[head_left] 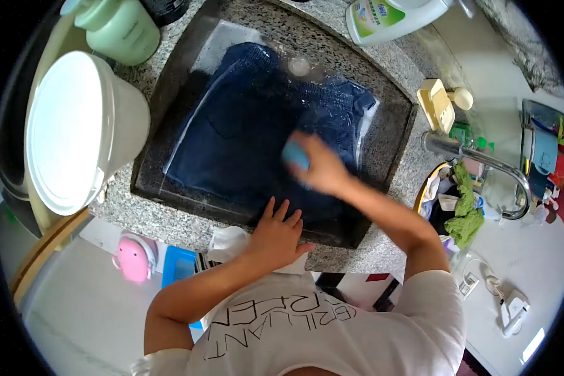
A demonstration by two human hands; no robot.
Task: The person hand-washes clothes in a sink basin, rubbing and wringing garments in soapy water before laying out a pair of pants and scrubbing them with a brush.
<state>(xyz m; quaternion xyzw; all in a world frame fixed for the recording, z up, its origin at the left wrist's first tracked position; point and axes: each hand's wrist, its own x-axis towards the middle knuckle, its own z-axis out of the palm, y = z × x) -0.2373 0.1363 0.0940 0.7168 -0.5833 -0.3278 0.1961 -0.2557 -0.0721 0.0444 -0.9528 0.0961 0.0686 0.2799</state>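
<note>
Wet dark-blue trousers (pixel 232 125) with gathered elastic edges and white side stripes lie spread in the dark stone sink (pixel 391 150). My right hand (pixel 319 164) is closed around a light-blue scrubbing brush (pixel 296 155), pressing it on the fabric right of the middle. The hand is smeared by motion, and the brush's underside is hidden. With fingers spread, my left hand (pixel 278 235) rests at the sink's near edge, its fingertips touching the lower edge of the cloth.
A white lidded bucket (pixel 122 119) and a green pump bottle (pixel 120 31) stand left. A white detergent bottle (pixel 382 22) lies at the back. On the right are a cream soap dish (pixel 435 103), a metal faucet (pixel 482 160) and a basin holding a green cloth (pixel 464 216).
</note>
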